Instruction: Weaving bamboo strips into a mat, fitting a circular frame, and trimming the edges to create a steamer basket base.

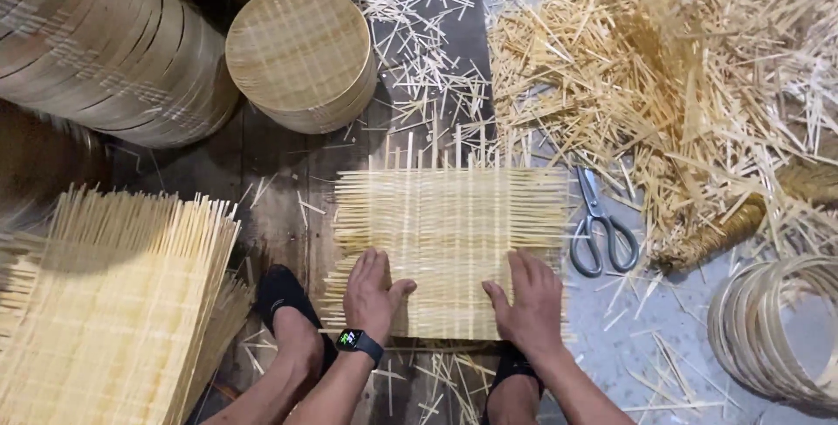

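Fingers of both the left hand (374, 296) and the right hand (527, 301) are spread flat, grasping nothing, on the woven bamboo mat (449, 246) at lower centre; even pressure should be kept so strips are not shifted.

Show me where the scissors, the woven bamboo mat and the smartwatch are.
scissors (597, 231): head view, on the pivot above the handles.
woven bamboo mat (449, 224): head view, on its bare middle.
smartwatch (351, 338): head view, on the screen, left wrist.

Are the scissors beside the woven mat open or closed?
Closed. The scissors lie flat on the floor right of the woven mat, blades together in one line, handles side by side.
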